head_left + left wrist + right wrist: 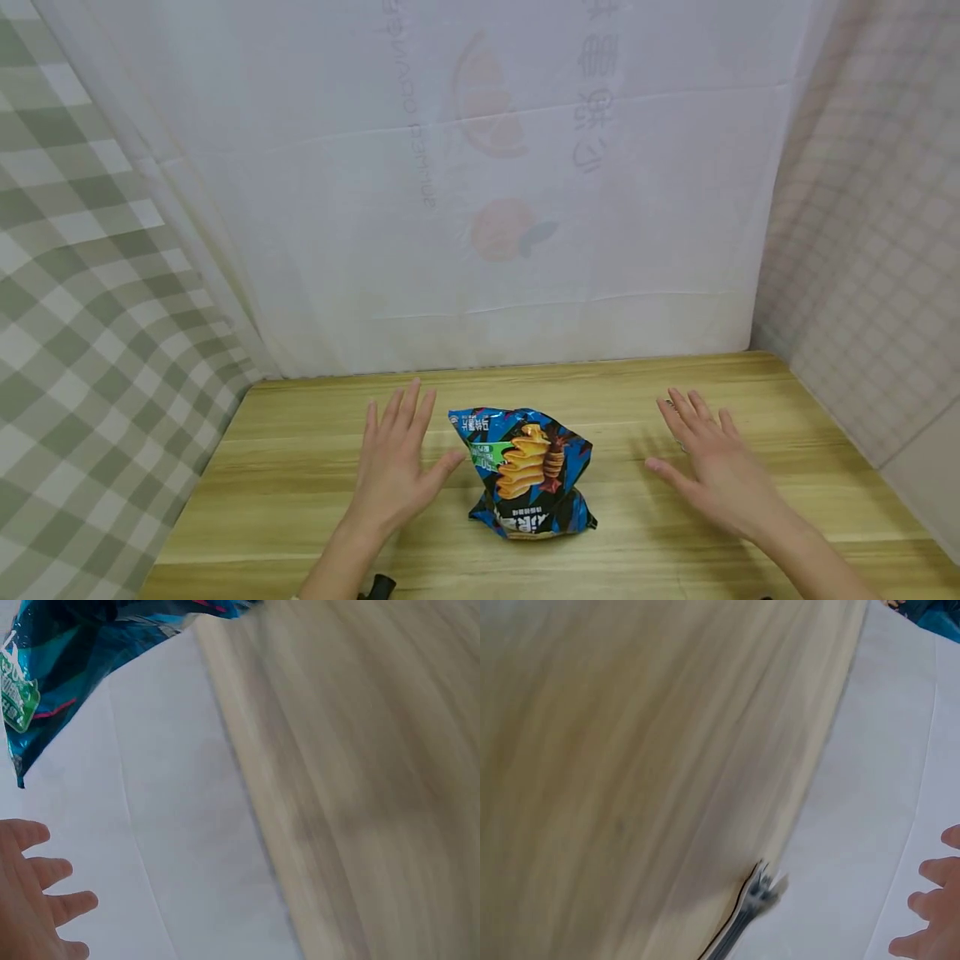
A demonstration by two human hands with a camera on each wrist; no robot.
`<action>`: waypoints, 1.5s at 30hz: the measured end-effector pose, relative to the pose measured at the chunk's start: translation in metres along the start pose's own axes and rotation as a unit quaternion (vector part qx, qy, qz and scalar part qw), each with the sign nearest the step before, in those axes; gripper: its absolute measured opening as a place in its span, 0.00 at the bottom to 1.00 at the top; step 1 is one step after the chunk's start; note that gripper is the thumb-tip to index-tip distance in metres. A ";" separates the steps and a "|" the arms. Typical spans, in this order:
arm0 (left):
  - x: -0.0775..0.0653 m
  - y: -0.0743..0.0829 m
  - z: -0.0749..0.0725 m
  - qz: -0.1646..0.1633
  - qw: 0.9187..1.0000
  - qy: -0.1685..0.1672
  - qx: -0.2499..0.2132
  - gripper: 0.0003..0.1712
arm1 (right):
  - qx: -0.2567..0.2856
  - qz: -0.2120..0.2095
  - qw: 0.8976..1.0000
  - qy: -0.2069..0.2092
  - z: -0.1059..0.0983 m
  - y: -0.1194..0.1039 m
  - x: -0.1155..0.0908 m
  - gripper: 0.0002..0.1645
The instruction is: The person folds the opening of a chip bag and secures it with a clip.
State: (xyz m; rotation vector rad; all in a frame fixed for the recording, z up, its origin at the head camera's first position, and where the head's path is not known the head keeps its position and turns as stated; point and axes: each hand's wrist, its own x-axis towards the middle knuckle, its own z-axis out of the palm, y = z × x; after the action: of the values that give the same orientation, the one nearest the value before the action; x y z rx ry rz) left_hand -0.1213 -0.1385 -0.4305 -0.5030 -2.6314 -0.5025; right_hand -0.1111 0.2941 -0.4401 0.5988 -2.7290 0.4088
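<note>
A blue-and-black bag of potato chips stands on the wooden table, its printing upside down in the head view. On its left is my left hand, fingers straight and spread, thumb tip close to the bag's edge. My right hand is held farther off on the other side, its fingers extended too, holding nothing. Beneath or behind the right fingers lies a slim grey metallic thing with a pronged end, mostly hidden by the hand in the head view. The left wrist view shows the bag above the left fingers.
A white cloth with faded fruit prints hangs along the table's back edge. Green-checked cloth borders the left side, and a pale grid-patterned cloth the right. A small black part shows by the left wrist.
</note>
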 end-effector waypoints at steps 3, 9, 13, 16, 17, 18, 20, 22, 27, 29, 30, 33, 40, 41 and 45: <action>0.004 0.004 0.001 0.005 1.000 0.010 -0.010 0.51 | 0.011 0.001 1.000 0.004 0.002 -0.007 0.001 0.50; 0.014 0.014 0.003 0.017 0.999 0.026 -0.029 0.51 | 0.046 0.005 0.999 0.009 0.004 -0.017 0.001 0.51; 0.019 0.023 0.003 0.019 0.998 0.031 -0.046 0.51 | 0.066 0.011 0.998 0.006 0.006 -0.025 0.002 0.50; 0.022 0.029 0.004 0.025 0.997 0.039 -0.059 0.51 | 0.081 0.027 0.996 -0.004 0.006 -0.031 0.004 0.49; 0.024 0.031 0.004 0.027 0.997 0.043 -0.064 0.51 | 0.086 0.033 0.996 -0.007 0.006 -0.034 0.005 0.49; 0.025 0.033 0.005 0.030 0.996 0.048 -0.069 0.51 | 0.093 0.041 0.995 -0.012 0.006 -0.036 0.005 0.49; 0.027 0.037 0.006 0.038 0.995 0.060 -0.075 0.51 | 0.106 0.054 0.993 -0.016 0.006 -0.040 0.006 0.48; 0.029 0.040 0.007 0.048 0.993 0.075 -0.080 0.50 | 0.119 0.063 0.991 -0.016 0.007 -0.045 0.007 0.47; 0.032 0.048 0.012 0.079 0.988 0.099 -0.092 0.46 | 0.160 0.074 0.984 -0.008 0.009 -0.056 0.010 0.42; 0.032 0.050 0.014 0.090 0.986 0.105 -0.094 0.43 | 0.184 0.074 0.980 0.000 0.010 -0.060 0.011 0.39; 0.032 0.051 0.016 0.094 0.985 0.108 -0.095 0.42 | 0.194 0.073 0.978 0.005 0.010 -0.062 0.011 0.38; 0.033 0.053 0.017 0.103 0.983 0.113 -0.101 0.36 | 0.213 0.071 0.974 0.017 0.011 -0.067 0.013 0.34; 0.036 0.059 0.018 0.100 0.980 0.114 -0.129 0.29 | 0.224 0.061 0.972 0.047 0.014 -0.074 0.017 0.32; 0.036 0.060 0.018 0.100 0.980 0.115 -0.131 0.29 | 0.225 0.059 0.971 0.052 0.015 -0.075 0.018 0.31; 0.039 0.064 0.017 0.106 0.976 0.123 -0.143 0.26 | 0.245 0.048 0.966 0.065 0.018 -0.078 0.020 0.30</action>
State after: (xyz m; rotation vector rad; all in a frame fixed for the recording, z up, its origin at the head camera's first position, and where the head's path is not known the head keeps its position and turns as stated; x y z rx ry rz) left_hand -0.1338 -0.0654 -0.4104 -0.7484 -2.2493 -0.8222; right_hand -0.0982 0.2130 -0.4329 0.5313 -2.5392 1.1253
